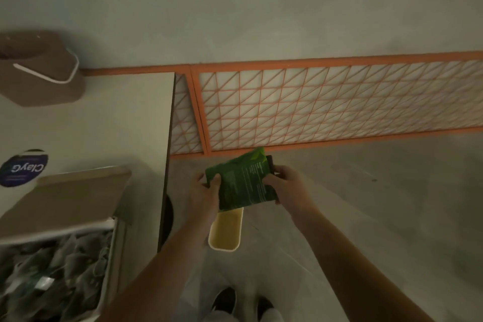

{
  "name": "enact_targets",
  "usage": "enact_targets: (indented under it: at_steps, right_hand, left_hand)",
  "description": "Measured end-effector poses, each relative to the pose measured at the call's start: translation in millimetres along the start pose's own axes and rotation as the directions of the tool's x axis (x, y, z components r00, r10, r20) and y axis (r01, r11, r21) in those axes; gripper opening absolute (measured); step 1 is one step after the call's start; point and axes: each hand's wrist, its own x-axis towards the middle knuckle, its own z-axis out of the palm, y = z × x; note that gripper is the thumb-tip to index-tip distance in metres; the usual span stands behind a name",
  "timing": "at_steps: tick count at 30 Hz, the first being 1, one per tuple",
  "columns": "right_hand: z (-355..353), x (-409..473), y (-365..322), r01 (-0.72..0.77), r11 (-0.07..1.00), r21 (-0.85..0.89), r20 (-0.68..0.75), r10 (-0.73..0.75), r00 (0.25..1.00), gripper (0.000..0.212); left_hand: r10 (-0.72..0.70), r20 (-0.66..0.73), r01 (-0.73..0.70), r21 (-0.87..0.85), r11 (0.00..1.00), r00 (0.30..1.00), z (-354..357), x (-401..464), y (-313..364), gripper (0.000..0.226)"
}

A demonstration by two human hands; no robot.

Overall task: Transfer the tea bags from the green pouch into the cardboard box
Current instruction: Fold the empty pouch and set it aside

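Head view, containers: a cardboard box (65, 219) sits on the white surface (104, 117) at lower left, its flap folded back toward the far side. It holds a heap of tea bags (52, 269) that fills the visible part of it.
Head view, pouch: the green pouch (243, 180) is held in the air past the right edge of the surface, above the floor (366, 204) and well apart from the box. Whether anything is inside it cannot be told.
Head view, tub: a pale yellow tub (226, 230) shows just below the pouch, open side up; its inside looks bare where visible.
Head view, left hand (205, 192): grips the pouch's left edge, thumb curled over the front.
Head view, right hand (286, 183): grips the pouch's right edge, fingers wrapped round a dark strip there.
Head view, writing: the pouch carries pale lines of print, too blurred to read. A round blue sticker (23, 167) on the surface beside the box reads "ClayG", seen upside down.
Head view, other things: a brown bag (41, 68) with a white cord handle lies at the far left of the surface. An orange grid panel (326, 104) stands along the wall. 2 dark shoes (240, 303) show at the bottom edge.
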Motion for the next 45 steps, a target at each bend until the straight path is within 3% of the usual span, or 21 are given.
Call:
enact_targets:
  at_steps: [1,4,5,7,10,13,15,19,23,30,35,40,45]
  right_hand:
    - [-0.9,5.7,6.3,-0.02,1.0,-0.013,0.008,0.02,1.0,0.034]
    - [-2.2,21.2,30.7,-0.067,0.997,-0.048,0.061,0.07,0.996,0.031]
    - [-2.5,25.6,40.0,-0.079,0.995,-0.064,0.085,0.084,0.993,0.028]
    - [-2.9,36.7,59.0,-0.087,0.992,-0.093,0.128,0.098,0.987,0.027]
    - [0.9,56.6,90.7,-0.099,0.984,-0.151,0.147,0.121,0.982,0.028]
    - [11.7,72.6,124.2,-0.12,0.971,-0.206,0.145,0.152,0.978,0.031]
    - [19.3,80.8,145.4,-0.134,0.961,-0.242,0.135,0.17,0.976,0.033]
    - [32.8,94.2,185.8,-0.107,0.924,-0.367,0.14,0.169,0.976,0.03]
    - [54.7,107.6,224.2,-0.084,0.896,-0.435,0.167,0.172,0.971,0.03]
    - [101.2,151.2,289.4,-0.027,0.917,-0.399,0.204,0.118,0.972,0.029]
    - [128.2,196.4,348.5,0.019,0.932,-0.362,0.229,0.069,0.971,0.031]
    - [135.0,232.8,395.5,0.064,0.9,-0.432,0.389,0.121,0.913,0.037]
    - [129.0,265.6,427.2,0.063,0.934,-0.352,0.287,0.043,0.957,0.015]
  left_hand:
    - [-0.003,0.002,0.003,0.004,1.0,1.0,5.3,6.2,-13.1,0.018]
    - [-0.019,-0.017,0.021,0.122,0.992,1.0,22.3,15.1,-43.4,0.08]
    - [-0.043,-0.016,0.046,0.197,0.979,0.999,26.8,10.0,-45.5,0.08]
    - [-0.073,-0.028,0.078,0.29,0.954,0.997,34.8,12.0,-66.8,0.052]
    - [-0.063,-0.033,0.071,0.404,0.912,0.997,47.0,11.6,-94.9,0.054]
    - [-0.111,0.019,0.096,0.381,0.92,0.994,54.2,9.7,-114.3,0.036]
    - [-0.17,0.039,0.149,0.322,0.935,0.985,58.5,9.8,-132.6,0.036]
    - [-0.233,0.03,0.225,0.16,0.961,0.972,67.9,21.5,-163.3,0.014]
    - [-0.222,0.084,0.209,0.141,0.968,0.971,76.2,40.1,-176.2,0.024]
    - [-0.178,-0.132,0.205,0.222,0.953,0.975,78.4,103.6,-245.5,0.019]
    - [-0.107,-0.152,0.151,0.323,0.934,0.983,85.7,153.3,-303.4,0.019]
    - [-0.016,-0.215,0.132,0.536,0.834,0.977,88.6,199.1,-362.0,0.019]
    - [0.023,-0.118,0.071,0.734,0.676,0.993,92.2,224.8,-409.6,0.019]
